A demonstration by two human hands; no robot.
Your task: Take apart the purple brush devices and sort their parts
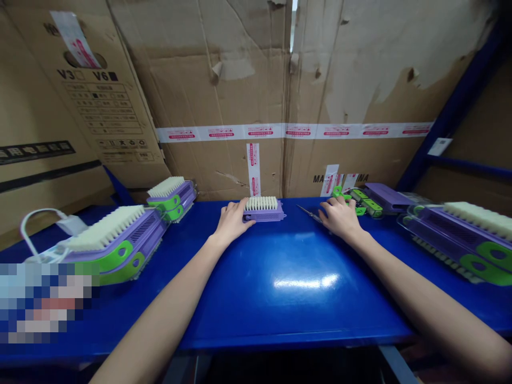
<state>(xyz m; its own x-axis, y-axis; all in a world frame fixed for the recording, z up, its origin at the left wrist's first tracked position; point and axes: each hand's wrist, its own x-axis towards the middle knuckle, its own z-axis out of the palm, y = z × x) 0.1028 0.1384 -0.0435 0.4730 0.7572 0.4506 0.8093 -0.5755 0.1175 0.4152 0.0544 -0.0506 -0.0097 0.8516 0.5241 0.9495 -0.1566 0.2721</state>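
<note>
One brush [264,215] pinched by left hand [233,221]; right hand [341,217], fingers' hold indeterminate: sideways slip could roll pointed tool [309,213].

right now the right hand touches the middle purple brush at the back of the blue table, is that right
No: the head view shows the left hand, not the right hand, touching the middle purple brush at the back of the blue table.

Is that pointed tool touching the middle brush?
Apart. The head view shows blue tabletop between the pointed tool's tip and the brush's right end.
</note>
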